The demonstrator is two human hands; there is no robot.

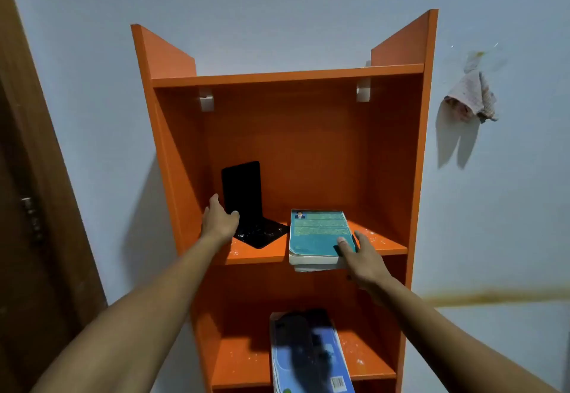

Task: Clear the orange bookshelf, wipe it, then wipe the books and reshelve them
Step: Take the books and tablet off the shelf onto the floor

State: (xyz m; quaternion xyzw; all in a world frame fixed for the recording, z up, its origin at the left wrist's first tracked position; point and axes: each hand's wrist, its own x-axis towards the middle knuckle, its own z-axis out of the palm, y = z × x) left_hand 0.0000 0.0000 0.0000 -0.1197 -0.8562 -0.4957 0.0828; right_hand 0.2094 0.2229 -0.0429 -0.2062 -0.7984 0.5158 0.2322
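The orange bookshelf (308,77) stands against a pale wall. On its middle shelf a black L-shaped bookend (243,195) stands upright at the left. My left hand (219,219) grips the bookend's upright plate, thumb in front and fingers behind. To the right a small stack of books topped by a teal book (317,235) lies flat and overhangs the shelf's front edge. My right hand (361,258) holds the stack at its front right corner, thumb on the cover. On the lower shelf lies a blue book (308,358) under my arm's shadow.
A crumpled pale cloth (470,96) hangs on the wall right of the bookshelf. A brown door (37,207) with a metal latch stands at the left. White specks of dust dot the shelf boards. A yellowish stain streaks the wall at the lower right.
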